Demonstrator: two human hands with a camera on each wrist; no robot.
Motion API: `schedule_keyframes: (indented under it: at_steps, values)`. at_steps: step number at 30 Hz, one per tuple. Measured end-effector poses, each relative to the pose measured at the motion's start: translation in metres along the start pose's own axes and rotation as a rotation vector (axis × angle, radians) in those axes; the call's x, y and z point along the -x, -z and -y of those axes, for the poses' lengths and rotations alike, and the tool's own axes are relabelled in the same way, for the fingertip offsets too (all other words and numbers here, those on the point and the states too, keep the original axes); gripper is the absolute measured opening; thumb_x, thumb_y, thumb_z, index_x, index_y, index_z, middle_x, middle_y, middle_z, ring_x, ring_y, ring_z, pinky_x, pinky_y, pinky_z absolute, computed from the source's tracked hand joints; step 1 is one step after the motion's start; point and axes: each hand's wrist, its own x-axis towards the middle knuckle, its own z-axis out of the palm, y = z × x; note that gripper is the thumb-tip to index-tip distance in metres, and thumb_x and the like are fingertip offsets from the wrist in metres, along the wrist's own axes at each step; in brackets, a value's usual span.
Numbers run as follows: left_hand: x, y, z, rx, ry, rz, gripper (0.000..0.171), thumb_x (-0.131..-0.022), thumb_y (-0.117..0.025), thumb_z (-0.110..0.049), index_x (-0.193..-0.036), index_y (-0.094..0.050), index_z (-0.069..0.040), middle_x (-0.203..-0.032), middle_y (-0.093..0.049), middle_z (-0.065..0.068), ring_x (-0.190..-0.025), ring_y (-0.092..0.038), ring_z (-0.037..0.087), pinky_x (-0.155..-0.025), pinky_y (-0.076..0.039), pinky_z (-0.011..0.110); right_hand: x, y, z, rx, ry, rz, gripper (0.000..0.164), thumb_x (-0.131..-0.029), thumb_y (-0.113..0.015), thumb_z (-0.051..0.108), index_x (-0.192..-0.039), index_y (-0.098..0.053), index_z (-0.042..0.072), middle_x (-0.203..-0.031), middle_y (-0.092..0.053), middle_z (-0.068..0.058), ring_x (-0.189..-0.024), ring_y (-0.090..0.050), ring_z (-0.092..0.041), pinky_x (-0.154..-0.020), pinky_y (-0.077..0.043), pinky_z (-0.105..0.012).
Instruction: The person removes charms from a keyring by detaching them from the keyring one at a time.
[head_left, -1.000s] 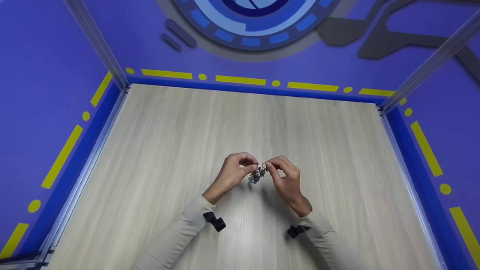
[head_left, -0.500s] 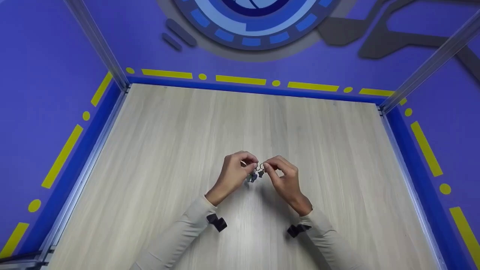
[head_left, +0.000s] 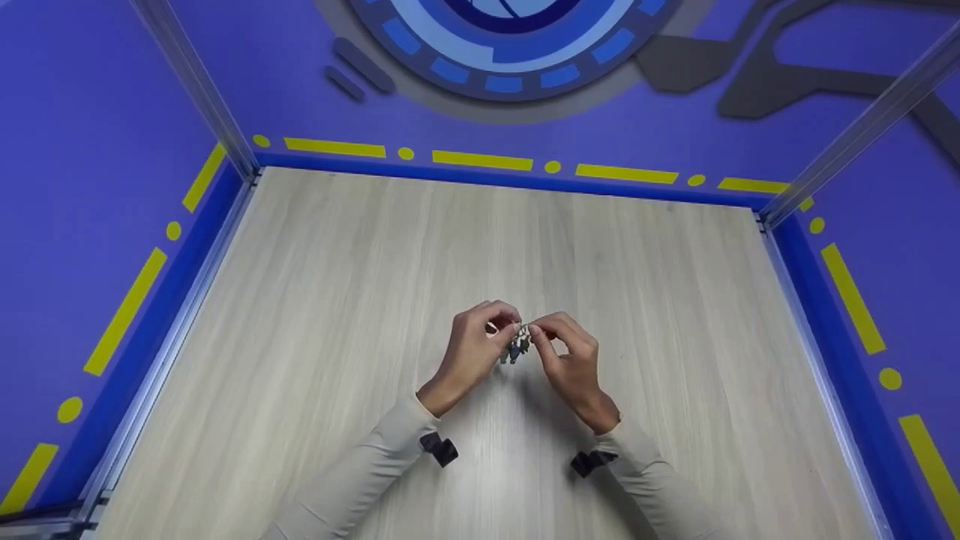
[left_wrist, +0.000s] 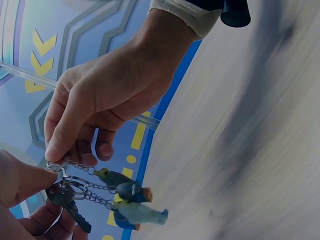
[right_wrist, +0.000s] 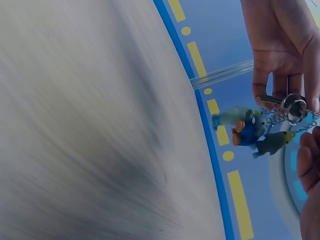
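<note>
Above the table, my left hand (head_left: 477,341) pinches a metal key ring (right_wrist: 295,107) holding a key (left_wrist: 72,207) and small figurine keychains on chains. My right hand (head_left: 574,356) faces it, thumb and finger pinching at the chain end of one keychain, right beside the ring. In the left wrist view, a green-grey figurine (left_wrist: 116,179) hangs nearest the right hand (left_wrist: 110,85). A pale green figurine (left_wrist: 142,212) and a blue figurine with orange feet (right_wrist: 248,131) dangle close by. The fingertips partly hide the small end ring.
A pale wood-grain table (head_left: 405,247) lies beneath both hands. Blue panels (head_left: 637,135) with yellow markings stand around it, joined by metal corner posts (head_left: 195,86). Each sleeved wrist carries a small black camera (head_left: 439,448).
The left hand has moved slightly right, bringing both hands' fingertips closer together. The hanging figurines have swung and shifted beneath the fingers; the right hand has barely moved.
</note>
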Motion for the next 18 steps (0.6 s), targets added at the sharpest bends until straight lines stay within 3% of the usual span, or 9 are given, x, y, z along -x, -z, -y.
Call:
schedule_keyframes:
  at_steps: [6,13,18]
  values:
    - [0.001,0.0,-0.002,0.015,0.082,0.008,0.005,-0.097,-0.08,-0.002,-0.095,-0.078,-0.006,-0.086,-0.076,0.0,-0.081,-0.069,0.011,-0.078,-0.059,0.029,0.0,0.001,0.0,0.01,0.02,-0.02,0.023,-0.09,-0.077,-0.019,-0.098,-0.078,0.003,-0.088,-0.074,-0.006,-0.077,-0.069,-0.019,-0.077,-0.056,-0.018]
    - [0.001,0.005,0.0,0.062,0.168,0.081,0.006,-0.101,-0.077,-0.008,-0.097,-0.082,-0.006,-0.091,-0.079,-0.001,-0.088,-0.072,0.015,-0.089,-0.062,0.042,0.002,0.002,-0.002,0.008,0.011,-0.029,0.022,-0.093,-0.076,-0.017,-0.097,-0.078,0.004,-0.089,-0.074,-0.004,-0.077,-0.068,-0.017,-0.076,-0.055,-0.018]
    - [0.0,0.009,0.001,0.181,0.208,0.132,0.007,-0.102,-0.076,-0.007,-0.1,-0.082,-0.004,-0.097,-0.079,0.002,-0.091,-0.069,0.015,-0.088,-0.057,0.035,0.002,0.004,-0.003,0.008,-0.003,-0.028,0.021,-0.095,-0.076,-0.015,-0.1,-0.079,0.005,-0.092,-0.075,-0.004,-0.079,-0.068,-0.016,-0.077,-0.055,-0.018]
